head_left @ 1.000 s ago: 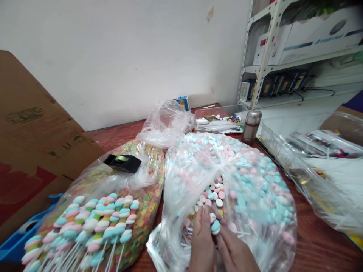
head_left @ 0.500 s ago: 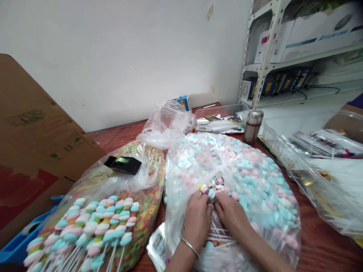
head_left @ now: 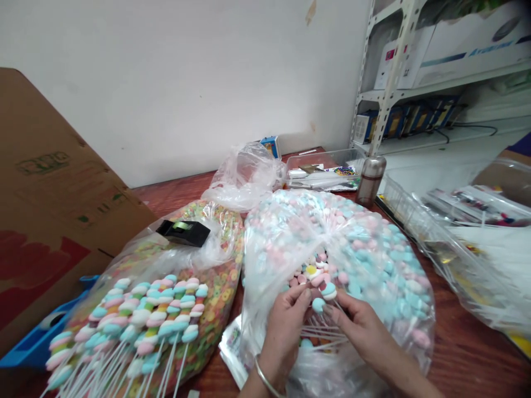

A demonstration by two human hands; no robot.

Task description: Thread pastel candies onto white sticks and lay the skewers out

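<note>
My left hand point(head_left: 287, 319), with a bangle at the wrist, has thumb and fingers pinched at a marshmallow skewer point(head_left: 328, 291). White, pink and blue pieces show on it; its stick is mostly hidden. From the other side, my right hand point(head_left: 355, 323) closes its fingertips at the lower end, by a round blue marshmallow point(head_left: 318, 305). Both hands are over the opening of a large clear bag of pink, blue and white marshmallows point(head_left: 390, 268). White sticks point(head_left: 319, 333) lie in the bag's front, below my fingers.
Finished marshmallow skewers point(head_left: 155, 319) lie on a bag of ring-shaped candy point(head_left: 218, 287) at left, with a black tape dispenser point(head_left: 185, 232) behind. A cardboard box point(head_left: 53, 182) and blue bin point(head_left: 35, 342) stand far left. A steel flask point(head_left: 371, 181) and clear trays point(head_left: 431, 243) are right.
My hands have risen slightly out of the bag opening and drawn a little apart. The skewer's blue and white pieces now show between my fingertips. The view has shifted slightly.
</note>
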